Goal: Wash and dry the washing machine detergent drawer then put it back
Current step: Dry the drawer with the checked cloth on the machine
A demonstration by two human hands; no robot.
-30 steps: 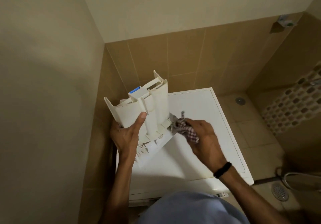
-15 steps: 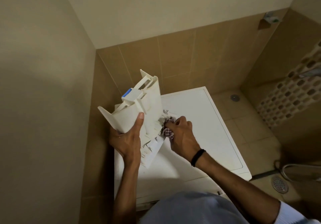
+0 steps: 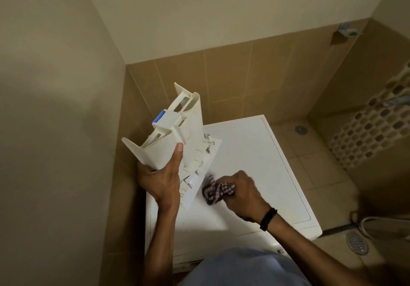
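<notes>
The left hand is clamped on the detergent drawer near its front-panel end. The thumb lies flat up the drawer's broad face and the other fingers wrap out of sight behind it. That grip reads as a brace. It stands the drawer on end, tilted away from the person, so the ribbed side turns toward the other hand and any leftover water would run to the low end.

The right hand is just right of the left and a little lower. Its fingers are curled tight round a bunched checked cloth, which pokes out toward the drawer's lowest edge. The cloth is motion-blurred, so I cannot say whether it touches that edge or sits just beside it. The two hands are close but apart, with only the drawer's bottom corner between them. I judge this to be the drying step, worked along the lower ribs, with refitting not yet begun.

A black wristband sits on the right wrist. Under both hands lies the white washing machine top, a handy rest beneath the drawer. Above the left thumb, at the drawer's upper left, is a blue tab. Well beyond the right hand, on the tiled floor, is a round floor drain.
</notes>
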